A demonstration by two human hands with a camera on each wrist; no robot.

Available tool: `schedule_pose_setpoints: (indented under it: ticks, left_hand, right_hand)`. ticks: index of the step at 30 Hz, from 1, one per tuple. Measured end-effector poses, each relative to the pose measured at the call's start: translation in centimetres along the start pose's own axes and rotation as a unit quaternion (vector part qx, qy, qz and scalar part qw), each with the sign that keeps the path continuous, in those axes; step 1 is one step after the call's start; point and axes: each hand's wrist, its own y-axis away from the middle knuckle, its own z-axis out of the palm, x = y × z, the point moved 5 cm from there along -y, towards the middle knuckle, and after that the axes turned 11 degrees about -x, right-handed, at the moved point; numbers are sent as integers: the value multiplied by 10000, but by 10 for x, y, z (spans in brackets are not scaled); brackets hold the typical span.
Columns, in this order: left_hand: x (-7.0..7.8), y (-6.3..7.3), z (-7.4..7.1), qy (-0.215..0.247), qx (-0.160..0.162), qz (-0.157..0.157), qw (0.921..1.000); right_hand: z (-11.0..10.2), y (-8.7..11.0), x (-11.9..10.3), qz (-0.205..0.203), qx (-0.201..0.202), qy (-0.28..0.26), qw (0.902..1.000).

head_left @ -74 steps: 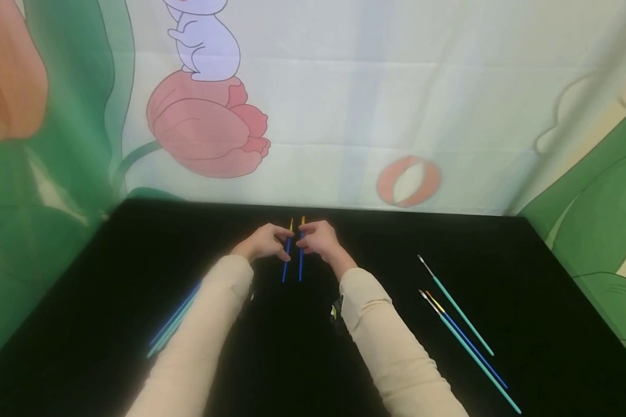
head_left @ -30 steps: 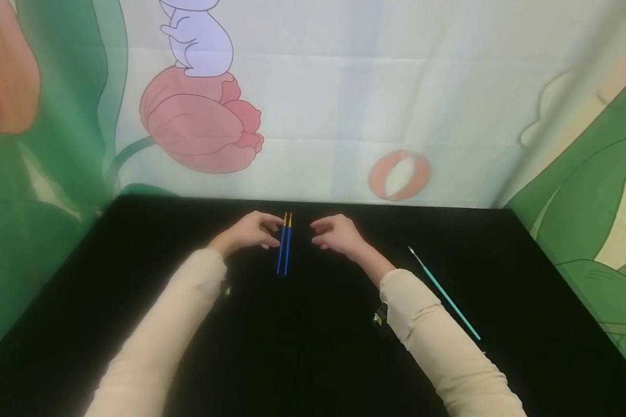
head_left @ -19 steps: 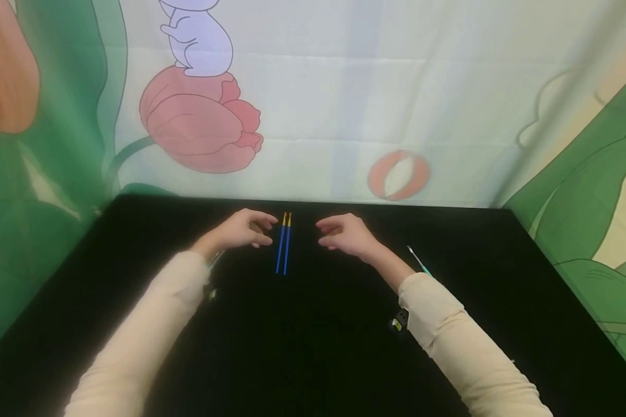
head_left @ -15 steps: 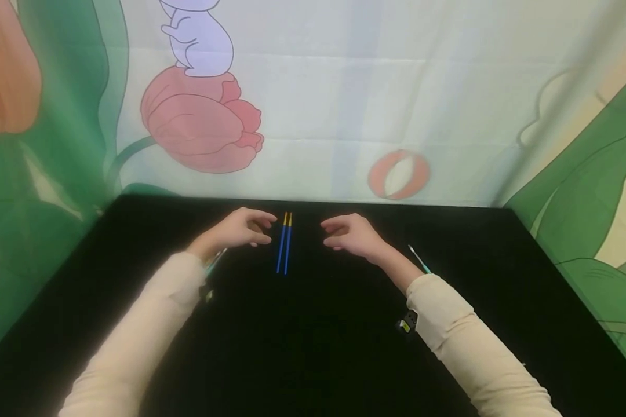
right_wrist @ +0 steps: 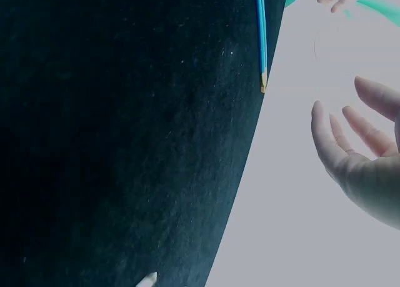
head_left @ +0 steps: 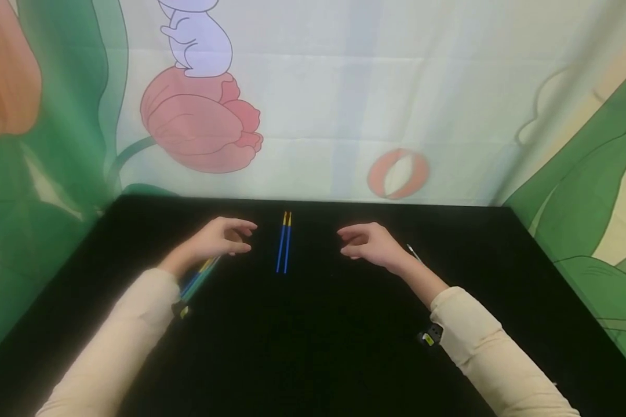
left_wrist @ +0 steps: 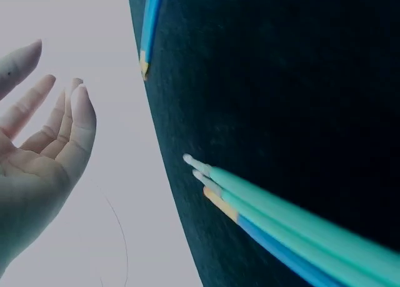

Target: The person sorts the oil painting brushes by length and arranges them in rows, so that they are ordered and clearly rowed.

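Note:
Two blue paintbrushes (head_left: 284, 246) with yellow ferrules lie side by side on the black table, tips toward the back. My left hand (head_left: 214, 238) hovers to their left with relaxed, parted fingers and nothing between them. To their right, my right hand (head_left: 375, 246) is held in the same loose way, also holding nothing. Under the left wrist lies a bundle of brushes, two teal paintbrushes (left_wrist: 281, 206) and a blue paintbrush (left_wrist: 262, 237) with a yellow ferrule. A pale-tipped paintbrush (head_left: 414, 253) pokes out from beneath the right forearm, most of it hidden.
The black table (head_left: 302, 347) reaches back to a pale curtain (head_left: 313, 104) printed with a tulip and a white animal. Green printed leaves border both sides. A small dark device (head_left: 430, 336) sits at the right wrist, with another device (head_left: 181, 309) at the left.
Both hands have let go of the two blue paintbrushes and drawn apart, left hand leftward, right hand rightward. The brushes now lie closer together. The left bundle's tips have come into view.

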Motion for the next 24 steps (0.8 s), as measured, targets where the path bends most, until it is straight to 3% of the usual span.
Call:
schedule_pose_setpoints:
  ticks: [13, 24]
  left_hand:
    - [-9, 32, -3, -319, 46, 116, 9994]
    - [-28, 49, -2, -91, -7, 98, 9999]
  right_hand:
    - [-7, 34, 2, -46, -64, 482, 9988]
    - [-17, 58, 18, 213, -1, 440, 9988]
